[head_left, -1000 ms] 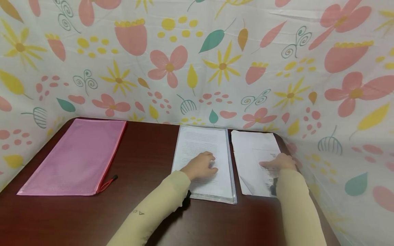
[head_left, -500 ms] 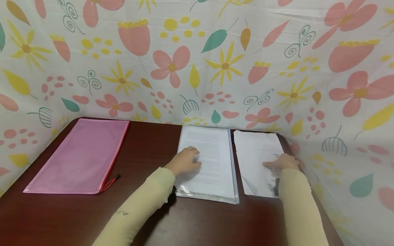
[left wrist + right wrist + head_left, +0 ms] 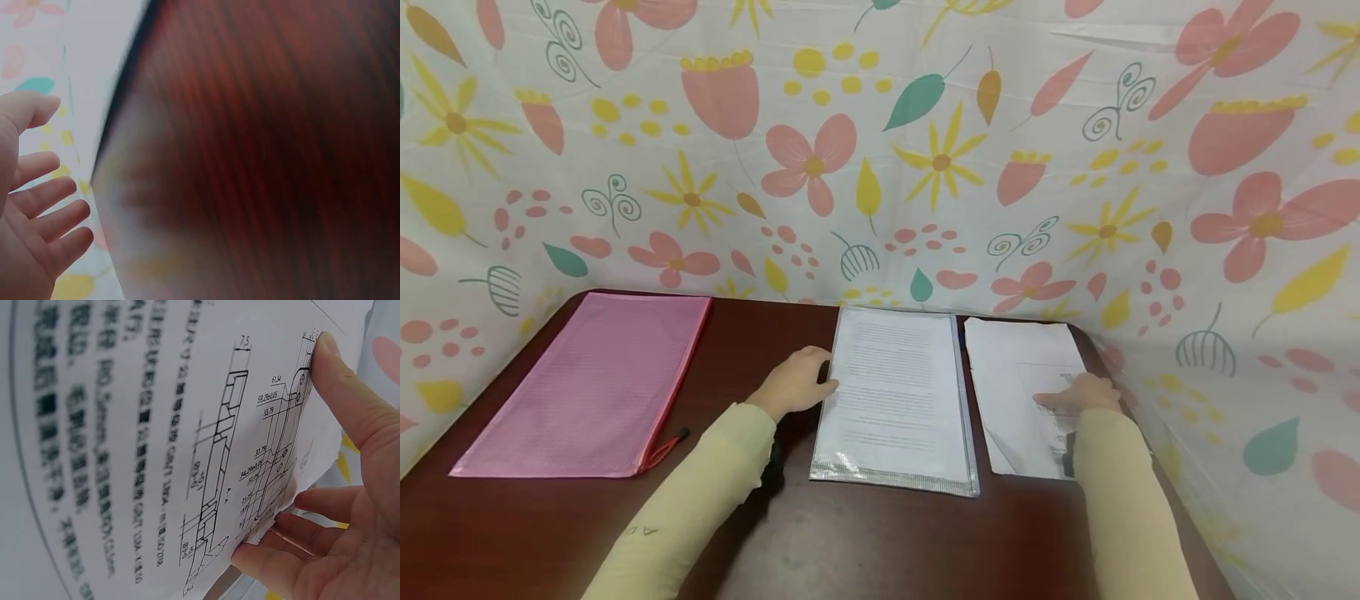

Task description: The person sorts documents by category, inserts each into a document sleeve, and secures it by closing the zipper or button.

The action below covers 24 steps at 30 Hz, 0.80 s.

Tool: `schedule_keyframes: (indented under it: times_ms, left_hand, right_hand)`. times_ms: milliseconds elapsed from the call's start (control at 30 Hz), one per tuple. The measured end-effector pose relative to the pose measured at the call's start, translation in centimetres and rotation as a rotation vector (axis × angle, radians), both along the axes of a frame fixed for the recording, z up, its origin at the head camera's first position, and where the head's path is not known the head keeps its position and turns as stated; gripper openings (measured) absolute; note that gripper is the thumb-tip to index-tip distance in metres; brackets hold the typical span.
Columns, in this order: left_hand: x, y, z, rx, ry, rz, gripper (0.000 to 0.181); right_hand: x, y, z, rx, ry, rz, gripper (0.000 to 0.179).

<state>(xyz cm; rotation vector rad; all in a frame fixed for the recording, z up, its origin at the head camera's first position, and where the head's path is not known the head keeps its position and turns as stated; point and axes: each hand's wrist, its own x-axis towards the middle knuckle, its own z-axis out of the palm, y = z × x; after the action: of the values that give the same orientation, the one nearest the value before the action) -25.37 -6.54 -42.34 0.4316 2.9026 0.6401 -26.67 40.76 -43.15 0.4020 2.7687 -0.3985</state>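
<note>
My left hand [image 3: 793, 383] is just left of a clear plastic document sleeve [image 3: 895, 481]. Inside the sleeve lies a sheet of printed text [image 3: 891, 367]. In the left wrist view the left fingers [image 3: 59, 209] are spread and loosely bent, with nothing between them and the thumb. My right hand [image 3: 1084, 393] rests on the right side of some loose white paper [image 3: 1011, 375]. Up close, this paper shows a technical drawing [image 3: 225, 450] and printed characters. The right thumb lies along its face, and the other fingertips [image 3: 240, 553] touch it near the edge.
A pink mesh zip pouch [image 3: 587, 383] lies at the left, its red pull cord [image 3: 658, 452] toward the middle. All lie on a dark brown table [image 3: 850, 542]. A flower-patterned cloth [image 3: 880, 150] hangs behind and along the right side.
My left hand has moved left off the printed sheet in the clear sleeve, to beside the sleeve's left edge. The right hand has stayed on the loose paper.
</note>
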Motion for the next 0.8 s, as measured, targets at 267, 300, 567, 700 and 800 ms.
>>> schedule_keyframes:
  times_ms: [267,300,567,700,800]
  left_hand:
    - [0.0,-3.8,0.2,-0.008,0.022,0.036,0.059]
    - [0.1,-4.3,0.2,-0.013,0.022,0.041,0.059]
    - [0.2,-7.4,0.2,-0.055,-0.009,0.081,0.062]
    - [0.3,-8.4,0.7,-0.075,-0.038,0.109,0.064]
    - [0.4,-9.2,1.1,-0.095,-0.065,0.130,0.066]
  right_hand:
    - [-0.2,-0.1,-0.1,-0.052,-0.010,-0.061,0.125]
    - [-0.1,-0.2,0.0,-0.053,-0.011,-0.061,0.124]
    - [0.3,-0.5,0.9,-0.060,0.002,-0.035,0.115]
    - [0.4,-0.6,1.0,-0.062,0.012,-0.039,0.115]
    - [0.5,-0.5,0.9,-0.057,0.020,-0.038,0.117]
